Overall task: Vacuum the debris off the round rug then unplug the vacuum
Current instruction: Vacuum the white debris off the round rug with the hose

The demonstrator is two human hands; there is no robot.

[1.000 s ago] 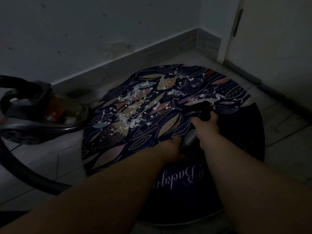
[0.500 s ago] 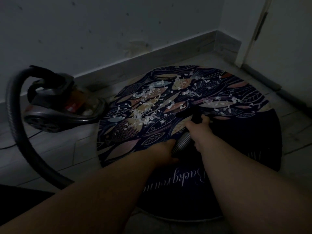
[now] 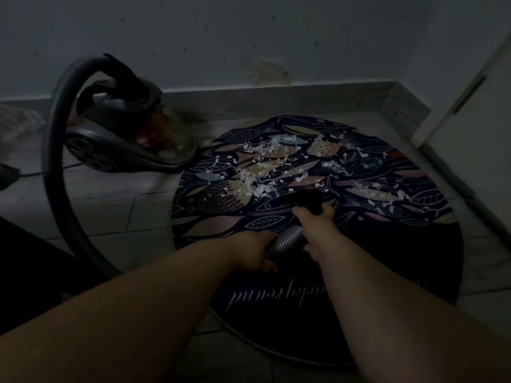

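Dim tiled floor (image 3: 110,211) carries the round rug (image 3: 414,258), near a corner of the wall (image 3: 249,37). White debris (image 3: 260,186) lies scattered on the rug's far, patterned half. Just before it, the right hand (image 3: 318,222) grips the dark nozzle (image 3: 304,203); the left hand (image 3: 254,252) grips the ribbed hose (image 3: 284,240) behind it. The vacuum (image 3: 124,142) stands on the floor, just left of the rug.

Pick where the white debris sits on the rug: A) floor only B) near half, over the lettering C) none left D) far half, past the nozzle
D: the flakes lie on the far patterned half of the rug, past the nozzle in the right hand; the left hand holds the hose; none on the lettering.
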